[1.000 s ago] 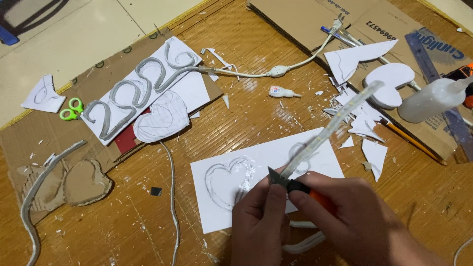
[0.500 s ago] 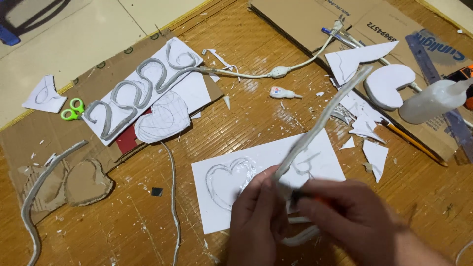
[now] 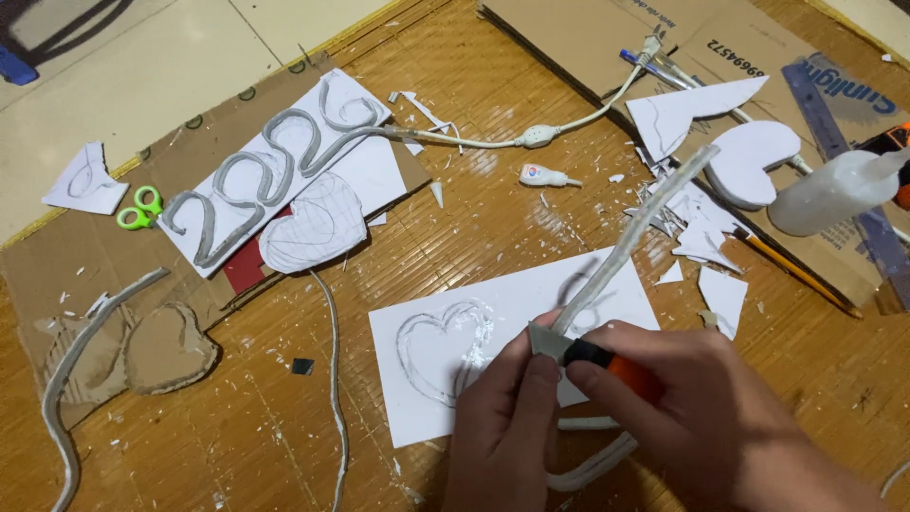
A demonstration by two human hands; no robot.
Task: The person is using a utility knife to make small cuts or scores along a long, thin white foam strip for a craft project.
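At the lower centre of the frame, a grey foam strip is pinched by the left hand, while an orange-handled knife is clenched in the right hand. Since a moment ago, the blade has been brought against the strip, over white paper bearing a rough, glue-crusted heart outline.

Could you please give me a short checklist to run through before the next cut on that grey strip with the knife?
1. Knife gripped by right hand: ok.
2. Blade against grey strip: ok.
3. Left hand fingertips clear of the blade: not ok, they sit right beside it.
4. White sheet with heart outline lying flat beneath: ok.
5. Glue bottle away from the hands: ok.
6. Blade sharpness: cannot tell.
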